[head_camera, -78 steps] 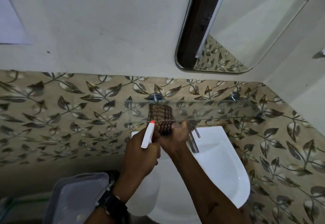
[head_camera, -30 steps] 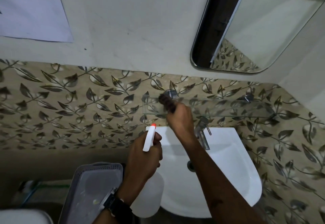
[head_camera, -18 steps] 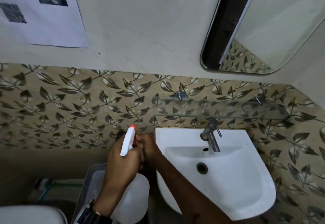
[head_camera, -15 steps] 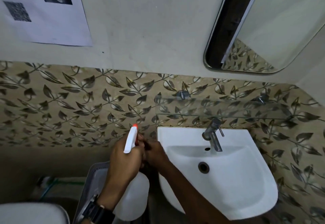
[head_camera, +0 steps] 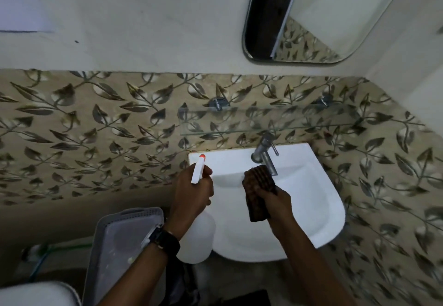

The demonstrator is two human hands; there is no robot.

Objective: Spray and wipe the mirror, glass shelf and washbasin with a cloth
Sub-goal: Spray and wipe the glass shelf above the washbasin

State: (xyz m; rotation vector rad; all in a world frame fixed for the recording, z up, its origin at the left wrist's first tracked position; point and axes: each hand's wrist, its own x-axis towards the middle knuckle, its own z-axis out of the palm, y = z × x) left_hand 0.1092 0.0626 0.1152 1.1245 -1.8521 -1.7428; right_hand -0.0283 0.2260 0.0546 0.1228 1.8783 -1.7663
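Note:
My left hand [head_camera: 193, 191] grips a white spray bottle [head_camera: 197, 236] with an orange-tipped nozzle, held over the left rim of the white washbasin [head_camera: 311, 200]. My right hand [head_camera: 273, 200] holds a folded brown striped cloth [head_camera: 258, 191] over the basin bowl, just below the metal tap [head_camera: 265, 153]. The clear glass shelf [head_camera: 263, 119] hangs on the leaf-patterned tiles above the basin. The mirror [head_camera: 323, 10] is on the wall at the upper right.
A grey plastic basket [head_camera: 119, 245] stands left of the basin, below my left wrist. A white rounded object [head_camera: 36, 293] fills the bottom left corner. A paper sheet [head_camera: 16, 5] hangs on the wall at the upper left. A side wall closes in at the right.
My right hand left the glass shelf, met the left hand beside the bottle, and now holds the cloth over the basin bowl. The bottle has shifted right over the basin rim.

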